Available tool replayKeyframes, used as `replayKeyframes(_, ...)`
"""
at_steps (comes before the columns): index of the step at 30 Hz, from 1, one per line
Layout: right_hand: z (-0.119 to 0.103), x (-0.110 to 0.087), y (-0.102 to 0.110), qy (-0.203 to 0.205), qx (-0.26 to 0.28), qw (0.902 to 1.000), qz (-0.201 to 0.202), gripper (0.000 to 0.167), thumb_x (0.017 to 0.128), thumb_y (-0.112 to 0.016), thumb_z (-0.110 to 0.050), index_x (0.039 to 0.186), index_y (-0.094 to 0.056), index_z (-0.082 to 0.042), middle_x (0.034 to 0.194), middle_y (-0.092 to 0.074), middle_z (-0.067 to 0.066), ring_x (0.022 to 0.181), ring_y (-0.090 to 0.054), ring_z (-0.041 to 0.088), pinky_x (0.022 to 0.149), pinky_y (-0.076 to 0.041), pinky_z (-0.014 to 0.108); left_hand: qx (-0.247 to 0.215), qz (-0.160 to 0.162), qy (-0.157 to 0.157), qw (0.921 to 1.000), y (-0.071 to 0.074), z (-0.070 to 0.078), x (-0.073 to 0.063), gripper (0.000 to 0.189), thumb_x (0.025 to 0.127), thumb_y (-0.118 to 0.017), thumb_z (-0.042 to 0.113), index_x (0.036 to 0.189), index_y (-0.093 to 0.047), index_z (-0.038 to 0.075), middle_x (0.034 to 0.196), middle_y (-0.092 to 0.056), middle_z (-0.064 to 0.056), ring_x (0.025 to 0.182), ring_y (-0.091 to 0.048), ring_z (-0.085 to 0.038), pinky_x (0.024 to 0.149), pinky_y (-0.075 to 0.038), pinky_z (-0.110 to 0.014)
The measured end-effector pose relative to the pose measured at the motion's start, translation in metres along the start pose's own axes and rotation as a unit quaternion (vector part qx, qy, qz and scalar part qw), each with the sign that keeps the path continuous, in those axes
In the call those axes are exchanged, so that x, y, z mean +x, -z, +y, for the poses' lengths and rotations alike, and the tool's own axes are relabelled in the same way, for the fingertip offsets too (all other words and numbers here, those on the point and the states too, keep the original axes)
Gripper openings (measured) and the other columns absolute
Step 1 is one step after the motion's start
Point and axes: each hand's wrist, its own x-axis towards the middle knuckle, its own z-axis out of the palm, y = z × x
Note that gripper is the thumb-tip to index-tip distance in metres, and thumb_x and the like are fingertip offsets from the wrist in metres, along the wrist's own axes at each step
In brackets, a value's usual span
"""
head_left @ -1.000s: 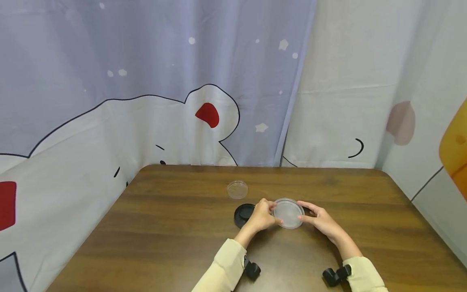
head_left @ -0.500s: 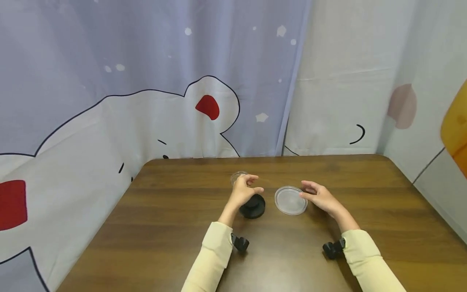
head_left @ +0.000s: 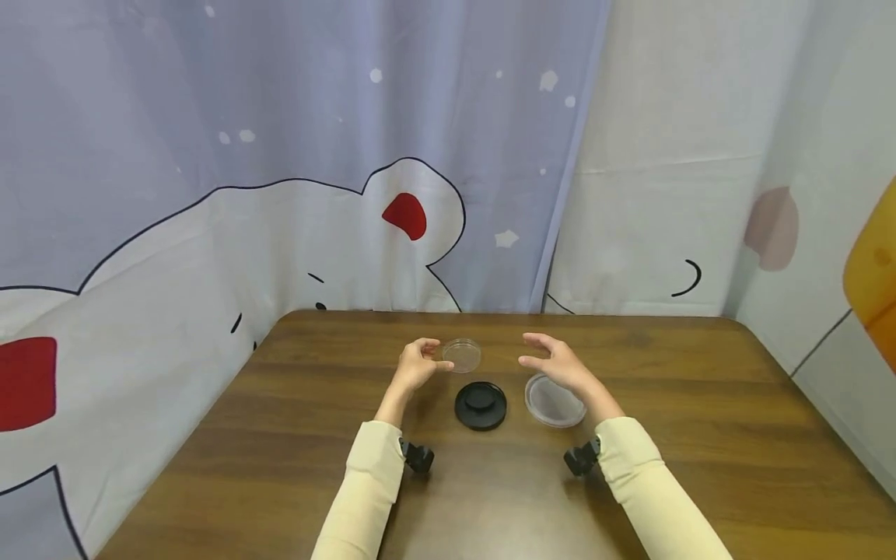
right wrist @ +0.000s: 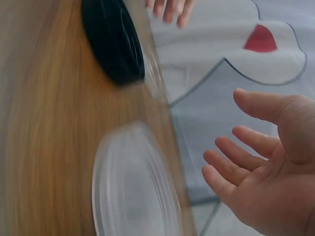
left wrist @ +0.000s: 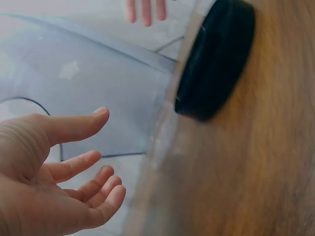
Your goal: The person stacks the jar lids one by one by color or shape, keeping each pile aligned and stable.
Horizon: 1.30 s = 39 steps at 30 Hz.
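My left hand point(head_left: 418, 364) is beside the small clear round dish point(head_left: 462, 355), thumb and fingers spread apart with nothing between them. Whether the thumb tip touches the dish's rim I cannot tell. My right hand point(head_left: 560, 365) holds nothing either; its thumb and fingers point left, just beyond the larger frosted clear round dish point(head_left: 554, 401), and the wrist covers part of that dish's right side. A black round piece with a raised centre point(head_left: 480, 405) lies between the two arms. In the right wrist view the frosted dish point(right wrist: 135, 187) stands apart from the fingers.
All the pieces lie on a brown wood-grain table point(head_left: 280, 435). Behind its far edge hangs a printed curtain point(head_left: 315, 233). Each wrist carries a small black camera, the left one point(head_left: 418, 457) and the right one point(head_left: 581, 457).
Both hands have let go of the frosted dish. My left hand has passed over the black piece to the small dish's left side; my right hand has moved left and farther forward.
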Motion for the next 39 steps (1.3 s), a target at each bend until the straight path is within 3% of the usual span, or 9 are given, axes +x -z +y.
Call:
replayKeyframes(5,-0.010,0.023,-0.023,-0.016,0.054,0.9983,-0.013,0.056,0.097,-0.058,-0.015,0.145,-0.038,0.004,0.149,-0.041,0.027,0.136,-0.042,0.042,0.110,-0.038,0.051,-0.014,-0.009,0.022,0.9996,-0.002,-0.011,0.011,0.062,0.079,-0.077,0.006,0.133,-0.051,-0.008,0.135,-0.054,-0.028,0.127,-0.049,-0.041,0.107,-0.042,-0.051)
replayKeyframes(12,-0.009,0.049,-0.049,-0.063,0.127,0.9898,0.015,0.055,0.095,-0.060,-0.011,0.145,-0.040,0.001,0.149,-0.042,0.024,0.136,-0.044,0.040,0.109,-0.041,0.051,-0.047,-0.036,0.058,0.9965,-0.002,-0.025,0.022,0.065,0.080,-0.075,0.004,0.137,-0.047,-0.008,0.141,-0.049,-0.028,0.132,-0.046,-0.042,0.111,-0.038,-0.050)
replayKeyframes(17,-0.002,0.063,-0.068,-0.072,0.134,0.9883,0.005,0.059,0.094,-0.060,-0.008,0.147,-0.036,0.003,0.151,-0.040,0.024,0.138,-0.041,0.040,0.108,-0.041,0.051,-0.069,-0.049,0.074,0.9936,0.000,-0.037,0.032,0.067,0.079,-0.073,0.002,0.139,-0.045,-0.009,0.144,-0.047,-0.028,0.137,-0.041,-0.041,0.116,-0.031,-0.049)
replayKeyframes(22,0.007,0.071,-0.075,-0.072,0.121,0.9901,0.004,0.063,0.092,-0.062,-0.008,0.148,-0.035,0.001,0.151,-0.041,0.023,0.140,-0.039,0.039,0.113,-0.036,0.049,-0.093,-0.059,0.077,0.9910,-0.005,-0.035,0.036,0.065,0.080,-0.072,-0.001,0.139,-0.045,-0.009,0.144,-0.047,-0.027,0.137,-0.041,-0.040,0.118,-0.028,-0.049)
replayKeyframes(26,0.010,0.073,-0.077,-0.077,0.113,0.9907,0.004,0.064,0.090,-0.064,-0.004,0.148,-0.036,0.002,0.149,-0.043,0.023,0.137,-0.043,0.039,0.113,-0.036,0.046,-0.076,-0.056,0.064,0.9935,-0.013,-0.035,0.036,0.066,0.077,-0.074,-0.004,0.137,-0.048,-0.007,0.145,-0.047,-0.025,0.137,-0.040,-0.039,0.117,-0.029,-0.048)
replayKeyframes(33,0.013,0.073,-0.080,-0.074,0.093,0.9929,0.005,0.063,0.084,-0.065,0.005,0.143,-0.043,0.004,0.147,-0.046,0.023,0.134,-0.046,0.038,0.112,-0.039,0.044,0.028,-0.031,0.038,0.9984,-0.018,-0.035,0.035,0.069,0.069,-0.083,0.006,0.133,-0.057,0.002,0.138,-0.055,-0.020,0.130,-0.042,-0.041,0.112,-0.018,-0.060)
replayKeyframes(39,0.014,0.075,-0.079,-0.072,0.071,0.9948,0.005,0.060,0.083,-0.069,0.005,0.139,-0.049,0.003,0.139,-0.054,0.024,0.126,-0.052,0.035,0.107,-0.043,0.041,0.033,-0.036,0.039,0.9981,-0.017,-0.035,0.037,0.068,0.070,-0.083,0.005,0.133,-0.058,0.003,0.135,-0.057,-0.019,0.126,-0.045,-0.038,0.112,-0.018,-0.060)
